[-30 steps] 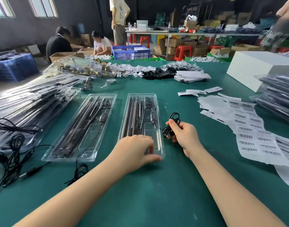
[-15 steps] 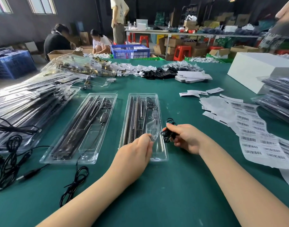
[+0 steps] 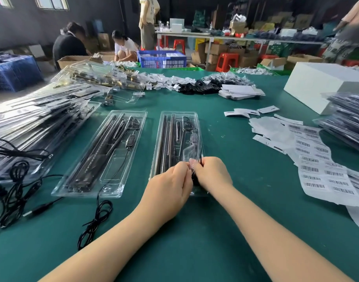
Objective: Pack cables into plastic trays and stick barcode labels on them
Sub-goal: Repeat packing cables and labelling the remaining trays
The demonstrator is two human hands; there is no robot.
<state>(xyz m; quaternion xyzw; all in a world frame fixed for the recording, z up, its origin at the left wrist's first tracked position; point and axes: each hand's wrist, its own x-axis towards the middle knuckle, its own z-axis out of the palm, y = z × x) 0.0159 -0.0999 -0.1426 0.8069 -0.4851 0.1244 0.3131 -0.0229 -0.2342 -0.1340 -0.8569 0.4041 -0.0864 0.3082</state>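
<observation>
Two clear plastic trays lie side by side on the green table, each holding dark rods and a cable. My left hand (image 3: 170, 183) pinches the lifted clear flap at the near end of the right tray (image 3: 177, 139). My right hand (image 3: 210, 174) grips a small coiled black cable (image 3: 194, 179) and holds it at the tray's near right corner, knuckles against my left hand. Most of that coil is hidden between my hands. The left tray (image 3: 105, 155) lies untouched, with a black cable (image 3: 95, 220) trailing off its near end onto the table.
Barcode label sheets (image 3: 325, 169) lie to the right, with a stack of packed trays (image 3: 349, 123) and a white box (image 3: 321, 84) behind them. More packed trays (image 3: 32, 119) and loose black cables (image 3: 9, 188) fill the left side. People work beyond the table.
My right hand has carried the coiled cable left, from beside the tray to its near end. My left hand has gone from resting on the tray to pinching up its clear flap.
</observation>
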